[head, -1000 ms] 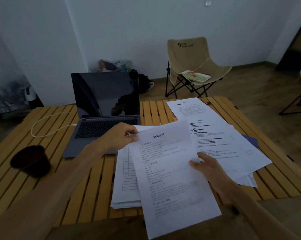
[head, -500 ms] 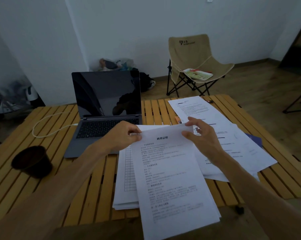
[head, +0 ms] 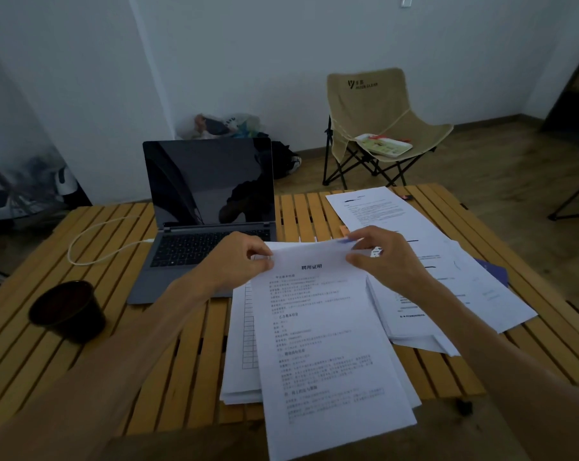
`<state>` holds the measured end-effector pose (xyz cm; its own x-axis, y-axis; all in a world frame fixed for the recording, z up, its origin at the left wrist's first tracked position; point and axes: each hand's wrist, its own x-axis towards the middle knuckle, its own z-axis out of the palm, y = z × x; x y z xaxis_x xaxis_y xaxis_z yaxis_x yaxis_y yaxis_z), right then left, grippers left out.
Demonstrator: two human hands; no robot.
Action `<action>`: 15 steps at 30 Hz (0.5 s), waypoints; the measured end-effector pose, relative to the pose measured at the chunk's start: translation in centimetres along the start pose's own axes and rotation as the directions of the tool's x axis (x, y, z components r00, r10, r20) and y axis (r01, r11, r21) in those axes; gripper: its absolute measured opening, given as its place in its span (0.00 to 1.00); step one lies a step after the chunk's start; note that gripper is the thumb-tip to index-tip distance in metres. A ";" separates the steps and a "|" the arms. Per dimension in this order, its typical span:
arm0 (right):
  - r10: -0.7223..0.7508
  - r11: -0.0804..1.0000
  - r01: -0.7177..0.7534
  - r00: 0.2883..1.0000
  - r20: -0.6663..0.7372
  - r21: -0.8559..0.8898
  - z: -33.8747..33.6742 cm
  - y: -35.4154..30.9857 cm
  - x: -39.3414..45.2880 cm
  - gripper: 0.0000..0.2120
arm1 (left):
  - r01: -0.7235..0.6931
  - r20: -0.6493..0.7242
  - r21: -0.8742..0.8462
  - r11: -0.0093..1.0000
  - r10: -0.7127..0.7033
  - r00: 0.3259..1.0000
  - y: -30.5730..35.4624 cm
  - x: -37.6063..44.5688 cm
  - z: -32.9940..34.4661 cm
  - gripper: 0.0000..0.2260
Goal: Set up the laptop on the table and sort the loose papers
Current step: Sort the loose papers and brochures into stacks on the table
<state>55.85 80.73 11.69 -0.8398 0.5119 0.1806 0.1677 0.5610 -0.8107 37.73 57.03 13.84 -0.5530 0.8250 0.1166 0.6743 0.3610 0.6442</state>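
Note:
A grey laptop [head: 211,207] stands open with a dark screen on the slatted wooden table [head: 82,361], a white cable [head: 92,237] plugged into its left side. A printed sheet [head: 328,354] lies in front of me over a stack of papers [head: 240,361], its lower end past the table's near edge. My left hand [head: 238,261] pinches the sheet's top left corner. My right hand [head: 384,257] pinches its top right corner. More loose papers [head: 448,281] are spread to the right.
A dark cup [head: 70,311] stands on the table's left part. A dark blue booklet [head: 496,272] peeks out under the right papers. Behind the table stands a beige folding chair [head: 378,128] with a tray on it; bags [head: 225,126] lie by the wall.
My right hand moved from the sheet's right edge up to its top right corner and took hold there. The left hand kept its hold on the top left corner.

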 end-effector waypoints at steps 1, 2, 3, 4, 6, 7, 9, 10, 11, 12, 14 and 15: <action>0.008 1.000 -0.008 1.000 0.000 -0.007 -0.1 0.1 0.1 0.13 | -0.003 -0.012 -0.010 1.000 0.002 1.000 0.0 0.0 -0.1 0.05; 0.031 0.999 -0.031 0.999 0.014 0.010 -0.3 0.1 0.2 0.12 | -0.002 -0.020 -0.022 1.000 0.002 1.000 0.0 0.0 -0.1 0.05; 0.073 0.994 -0.076 0.996 0.046 0.074 -0.4 0.2 0.3 0.12 | -0.002 -0.026 -0.031 1.000 0.001 1.000 0.0 0.0 -0.2 0.05; 0.125 0.971 -0.142 0.987 0.097 0.191 -0.4 0.3 0.2 0.11 | -0.003 -0.031 -0.039 0.999 0.002 1.000 0.0 0.0 -0.2 0.05; 0.185 0.879 -0.256 0.961 0.206 0.403 -0.3 0.7 -0.2 0.13 | 0.005 -0.041 -0.062 0.998 -0.008 0.999 0.0 0.0 -0.3 0.05; 0.190 0.844 -0.290 0.949 0.253 0.451 -0.2 1.1 -0.4 0.14 | 0.015 -0.047 -0.072 0.997 -0.018 0.999 0.1 0.0 -0.3 0.05; 0.192 0.818 -0.347 0.917 0.350 0.459 0.1 2.1 -1.0 0.16 | 0.041 -0.059 -0.099 0.994 -0.047 0.997 0.1 0.0 -0.3 0.05; 0.202 0.814 -0.376 0.898 0.390 0.443 0.4 2.5 -1.4 0.16 | 0.059 -0.061 -0.126 0.990 -0.067 0.996 0.0 0.0 -0.4 0.06; 0.209 0.815 -0.395 0.883 0.421 0.424 0.7 2.9 -1.8 0.16 | 0.079 -0.060 -0.158 0.984 -0.090 0.994 -0.1 0.0 -0.4 0.06; 0.210 0.822 -0.404 0.870 0.446 0.401 1.1 3.2 -2.3 0.16 | 0.098 -0.057 -0.190 0.977 -0.111 0.992 -0.2 0.0 -0.5 0.06; 0.204 0.848 -0.396 0.856 0.475 0.351 1.7 3.7 -3.3 0.15 | 0.119 -0.053 -0.230 0.966 -0.135 0.989 -0.4 0.0 -0.5 0.07; 0.206 0.859 -0.390 0.856 0.474 0.331 2.1 3.8 -3.6 0.14 | 0.125 -0.051 -0.245 0.961 -0.142 0.989 -0.6 -0.1 -0.5 0.07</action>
<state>58.49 79.69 6.78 -0.9290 0.2460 -0.2766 0.3009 0.0665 -0.9513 37.14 56.56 13.82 -0.6674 0.7421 0.0626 0.4591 0.3438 0.8191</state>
